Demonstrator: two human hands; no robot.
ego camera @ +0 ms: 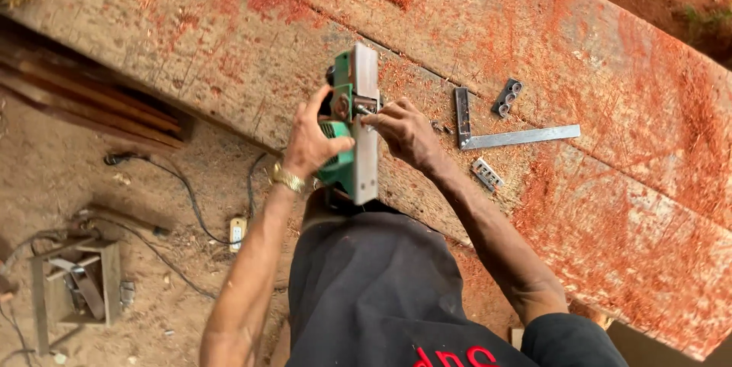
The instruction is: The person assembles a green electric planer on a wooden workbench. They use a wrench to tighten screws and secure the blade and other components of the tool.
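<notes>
A wide bench point(610, 207) dusted with red sawdust is lying under everything. On its near edge a green planer point(352, 127) is standing tipped up, grey sole showing. The left hand point(311, 138) is gripping the planer's body; the right hand point(404, 129) is pinching a small part at the planer's middle. Right of the planer, a metal square point(503, 135) is lying flat.

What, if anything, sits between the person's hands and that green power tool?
Nothing visible. The left hand grips the green planer by its body, and the right hand has its fingertips on the part near the metal sole.
</notes>
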